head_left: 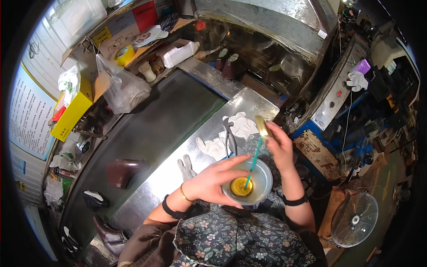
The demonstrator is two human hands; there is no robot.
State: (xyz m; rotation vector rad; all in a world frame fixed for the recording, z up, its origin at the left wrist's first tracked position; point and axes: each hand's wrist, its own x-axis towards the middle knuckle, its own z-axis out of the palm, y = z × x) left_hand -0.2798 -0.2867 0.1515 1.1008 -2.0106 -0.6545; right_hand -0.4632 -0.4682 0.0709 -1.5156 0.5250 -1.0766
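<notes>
My left hand (215, 180) is wrapped round the left side of a translucent plastic cup (266, 178), its index finger stretched over the rim. Inside the cup shows a round yellow thing (240, 187), perhaps a fruit slice; I cannot tell for sure. A green straw-like stick (254, 162) leans up out of the cup. Just above the stick's upper end, my right hand (279, 144) grips a small shiny gold-coloured thing (263, 127), too blurred to name. Beyond the cup lie black-handled pincers (229, 135) and white work gloves (241, 124) on a metal bench (202, 153).
A dark conveyor belt (164, 111) runs along the left, carrying a maroon boot (122, 172). Another brown boot (109, 236) stands near my left elbow. More dark shoes (230, 66) stand at the back under a machine hood. A fan (355, 220) is at the lower right.
</notes>
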